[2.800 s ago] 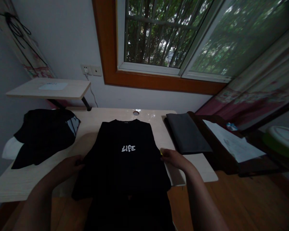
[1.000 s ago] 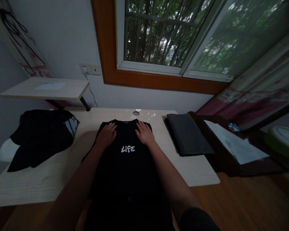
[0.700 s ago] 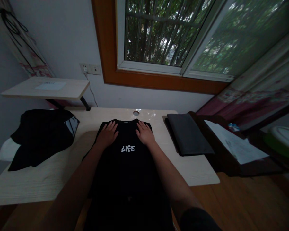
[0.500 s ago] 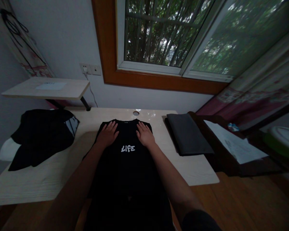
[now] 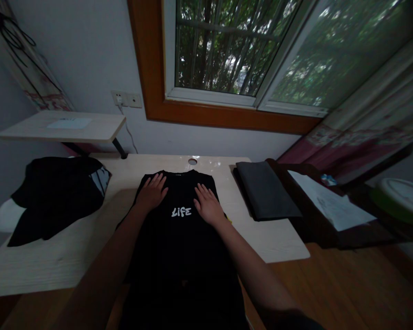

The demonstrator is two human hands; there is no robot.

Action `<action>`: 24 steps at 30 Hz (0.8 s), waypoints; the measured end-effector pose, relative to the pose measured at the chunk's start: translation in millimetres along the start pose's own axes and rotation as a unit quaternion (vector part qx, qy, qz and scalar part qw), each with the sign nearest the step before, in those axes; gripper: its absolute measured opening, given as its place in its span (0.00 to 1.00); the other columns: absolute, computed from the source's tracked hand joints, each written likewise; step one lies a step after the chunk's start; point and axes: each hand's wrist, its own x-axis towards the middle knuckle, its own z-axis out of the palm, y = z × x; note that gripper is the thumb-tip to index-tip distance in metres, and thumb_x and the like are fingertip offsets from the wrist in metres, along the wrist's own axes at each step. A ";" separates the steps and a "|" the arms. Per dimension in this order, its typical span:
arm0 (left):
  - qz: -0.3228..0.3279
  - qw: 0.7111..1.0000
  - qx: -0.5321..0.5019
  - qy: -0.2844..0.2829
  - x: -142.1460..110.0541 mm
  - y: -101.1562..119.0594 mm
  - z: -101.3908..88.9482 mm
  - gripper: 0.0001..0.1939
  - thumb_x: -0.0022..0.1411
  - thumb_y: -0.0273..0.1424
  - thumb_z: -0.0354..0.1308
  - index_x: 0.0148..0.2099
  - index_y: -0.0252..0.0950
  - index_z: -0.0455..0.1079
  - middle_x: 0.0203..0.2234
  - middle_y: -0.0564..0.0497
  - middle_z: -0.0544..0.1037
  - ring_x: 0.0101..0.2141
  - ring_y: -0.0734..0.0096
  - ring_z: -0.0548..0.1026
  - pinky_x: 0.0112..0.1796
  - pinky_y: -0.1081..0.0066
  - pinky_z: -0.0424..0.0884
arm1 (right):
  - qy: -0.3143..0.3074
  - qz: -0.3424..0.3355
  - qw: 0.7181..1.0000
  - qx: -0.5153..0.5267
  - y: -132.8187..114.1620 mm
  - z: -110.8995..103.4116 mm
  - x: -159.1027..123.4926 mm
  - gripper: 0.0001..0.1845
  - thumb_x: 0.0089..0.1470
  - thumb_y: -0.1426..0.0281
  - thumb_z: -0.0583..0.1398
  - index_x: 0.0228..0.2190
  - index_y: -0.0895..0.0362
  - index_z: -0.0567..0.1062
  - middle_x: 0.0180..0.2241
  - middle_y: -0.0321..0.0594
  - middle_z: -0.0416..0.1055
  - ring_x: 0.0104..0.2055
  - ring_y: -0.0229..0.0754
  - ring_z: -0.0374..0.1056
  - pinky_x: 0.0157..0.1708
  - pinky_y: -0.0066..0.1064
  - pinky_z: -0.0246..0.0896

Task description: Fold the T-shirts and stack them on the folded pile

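Observation:
A black T-shirt [image 5: 179, 238] with white lettering on its chest lies spread on the pale wooden desk, its collar toward the window. My left hand [image 5: 153, 191] rests flat on its upper left part near the shoulder, fingers stretched out. On the right side of the chest, beside the lettering, lies my right hand [image 5: 207, 204], palm down with its fingers spread. Neither hand grips the cloth. The lower end of the shirt runs into dark clothing near my body, and I cannot make out where it ends.
A heap of black clothing [image 5: 60, 197] lies at the desk's left, below a raised shelf [image 5: 99, 129]. To the right is a dark grey folder [image 5: 266, 190]. Beyond it stands a dark brown piece of furniture bearing papers [image 5: 330, 199]. The desk [image 5: 72, 261] has a round cable hole near the wall.
My right hand has slid down the shirt, toward my body, from the shoulder to the chest. My left hand stays in place. The view has shifted slightly.

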 end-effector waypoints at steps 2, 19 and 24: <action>-0.001 1.000 0.005 0.000 0.0 0.4 -0.5 0.30 0.74 0.42 0.41 0.72 0.35 0.57 0.71 0.42 0.57 0.71 0.57 0.53 0.69 0.52 0.48 | -0.006 -0.002 1.000 0.002 -0.1 -1.0 -6.1 0.30 0.69 0.63 0.50 0.67 0.60 0.62 0.72 0.48 0.50 0.74 0.49 0.46 0.72 0.48 0.42; -0.008 0.996 -0.052 0.077 -1.9 -1.7 -1.1 0.24 0.70 0.32 0.45 0.62 0.30 0.70 0.62 0.40 0.72 0.65 0.58 0.65 0.67 0.58 0.59 | -0.013 -0.014 1.000 -0.007 1.0 -1.6 -19.8 0.30 0.70 0.62 0.50 0.67 0.61 0.62 0.72 0.47 0.51 0.74 0.48 0.46 0.72 0.47 0.44; 0.001 0.997 -0.053 0.061 -2.4 -2.2 -0.5 0.23 0.70 0.30 0.46 0.61 0.31 0.72 0.62 0.41 0.73 0.66 0.57 0.65 0.67 0.56 0.60 | -0.008 -0.017 1.000 -0.003 1.2 -1.6 -20.3 0.29 0.70 0.63 0.50 0.67 0.60 0.62 0.72 0.47 0.51 0.74 0.48 0.46 0.72 0.48 0.45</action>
